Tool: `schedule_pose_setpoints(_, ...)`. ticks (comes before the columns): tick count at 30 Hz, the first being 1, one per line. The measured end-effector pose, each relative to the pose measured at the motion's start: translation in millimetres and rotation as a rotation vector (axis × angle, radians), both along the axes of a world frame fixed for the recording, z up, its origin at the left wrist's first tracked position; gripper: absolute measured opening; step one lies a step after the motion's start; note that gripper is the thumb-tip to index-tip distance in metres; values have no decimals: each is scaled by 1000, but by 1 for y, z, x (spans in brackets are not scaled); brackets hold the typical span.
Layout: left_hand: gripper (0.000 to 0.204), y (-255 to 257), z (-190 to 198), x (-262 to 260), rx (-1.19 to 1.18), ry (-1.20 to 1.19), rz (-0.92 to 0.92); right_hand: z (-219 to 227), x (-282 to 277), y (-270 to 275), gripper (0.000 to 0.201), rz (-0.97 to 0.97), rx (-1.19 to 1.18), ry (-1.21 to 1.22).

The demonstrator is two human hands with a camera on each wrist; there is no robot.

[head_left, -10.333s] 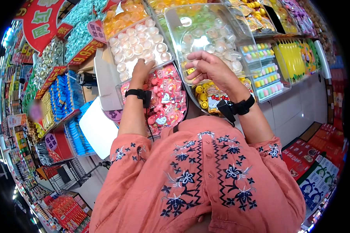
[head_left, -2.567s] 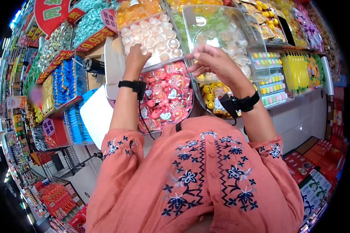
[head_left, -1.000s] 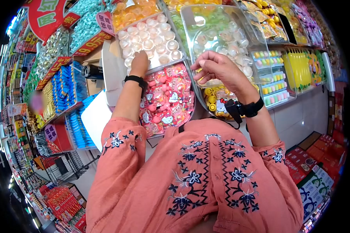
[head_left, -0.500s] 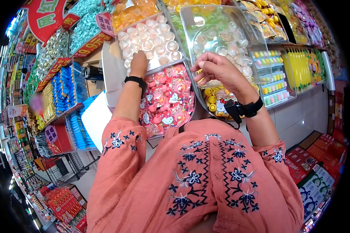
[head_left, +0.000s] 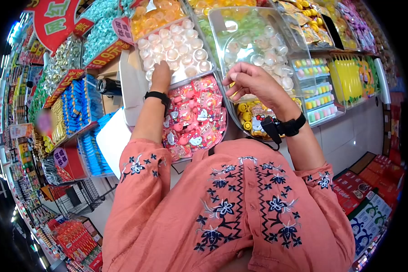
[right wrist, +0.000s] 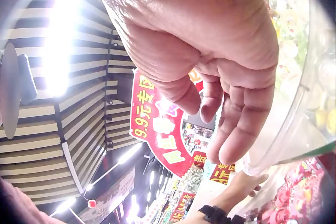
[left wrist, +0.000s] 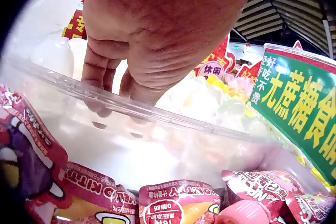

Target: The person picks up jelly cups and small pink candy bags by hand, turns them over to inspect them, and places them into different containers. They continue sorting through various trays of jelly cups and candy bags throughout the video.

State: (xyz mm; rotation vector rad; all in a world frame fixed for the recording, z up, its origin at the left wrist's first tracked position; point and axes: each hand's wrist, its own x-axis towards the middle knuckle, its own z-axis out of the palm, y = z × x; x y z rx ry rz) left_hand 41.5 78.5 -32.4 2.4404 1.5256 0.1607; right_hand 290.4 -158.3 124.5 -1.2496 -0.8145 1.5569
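Note:
My left hand (head_left: 161,75) reaches into the near left corner of a clear bin (head_left: 207,69) of pale, cup-shaped jellies (head_left: 177,45). In the left wrist view its fingers (left wrist: 100,66) point down behind the bin's clear front wall. Their tips are blurred through the plastic, and nothing shows between them. My right hand (head_left: 258,84) hovers before a clear raised lid (head_left: 258,22), its fingers loosely bent around nothing. The right wrist view shows the thumb and fingers (right wrist: 244,119) apart, close to the clear rim (right wrist: 294,134).
Pink Hello Kitty packets (head_left: 195,118) fill the bin in front. Yellow packets (head_left: 260,120) lie below my right hand. Orange jellies (head_left: 156,18) sit behind, with pastel sweets (head_left: 313,88) at right. A dark cylinder (head_left: 108,86) stands left; a shopping cart (head_left: 79,197) is on the floor.
Since 2.6 seconds ago my left hand has dropped from above the jellies into the bin's near corner. Over the last second both hands stay almost still.

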Motion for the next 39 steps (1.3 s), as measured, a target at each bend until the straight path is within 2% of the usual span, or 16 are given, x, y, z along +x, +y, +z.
schedule_pose_setpoints(11,34,5,-12,-2,17,-24,18,1,0,-5,23,9,-4,0)
schedule_pose_setpoints(22,34,-7,4,0,23,2,1,-1,4,-9,23,-1,2,-4)
schedule_pose_setpoints(25,38,-7,13,-1,0,-55,27,0,4,-10,23,-14,-2,-1)
schedule_pose_setpoints(28,33,-9,24,-4,151,-162,-16,1,11,-12,22,-30,16,-4)
schedule_pose_setpoints(31,33,-15,47,0,164,-350,-60,0,25,-16,22,-79,16,-16)
schedule_pose_setpoints(32,33,-28,60,6,-211,-615,132,1,33,-18,21,-105,26,-16)
schedule_pose_setpoints(33,31,-53,89,13,-287,-686,182,2,41,-21,20,-134,35,-18)
schedule_pose_setpoints(36,28,-94,120,17,-541,-876,154,8,66,-27,19,-230,59,-21)
schedule_pose_setpoints(37,27,-111,126,20,-642,-948,146,13,76,-29,20,-253,73,-52)
schedule_pose_setpoints(39,28,-133,124,20,-740,-947,122,20,99,-30,21,-293,101,-110)
